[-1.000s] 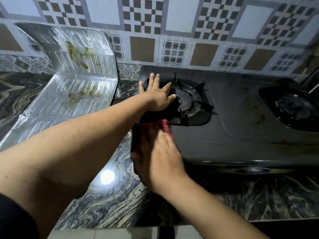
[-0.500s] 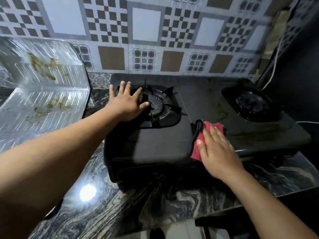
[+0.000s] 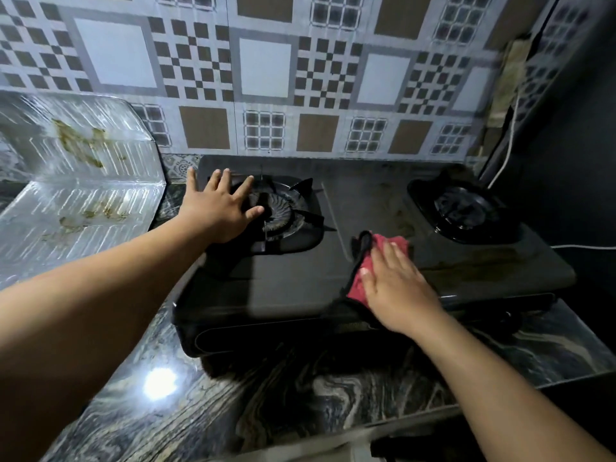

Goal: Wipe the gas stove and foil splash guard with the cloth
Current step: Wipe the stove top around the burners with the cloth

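Note:
A black two-burner gas stove (image 3: 293, 275) sits on a marbled counter. My left hand (image 3: 220, 208) lies flat with fingers spread on the stove's left rear corner, beside the left burner (image 3: 283, 211). My right hand (image 3: 393, 281) presses a red cloth with a black edge (image 3: 363, 261) flat on the stove top between the burners. The right burner (image 3: 463, 208) lies further right. A foil splash guard (image 3: 83, 181) with yellow-brown stains stands bent at the far left, apart from both hands.
A patterned tile wall (image 3: 266, 68) rises behind the stove. A white cable (image 3: 506, 155) hangs at the right rear corner beside a dark wall. The dark marbled counter (image 3: 300, 395) runs in front of the stove, with a light reflection at front left.
My right hand has slid the red cloth from the stove's front left corner rightward to the middle of the top. My left hand stayed at the left burner.

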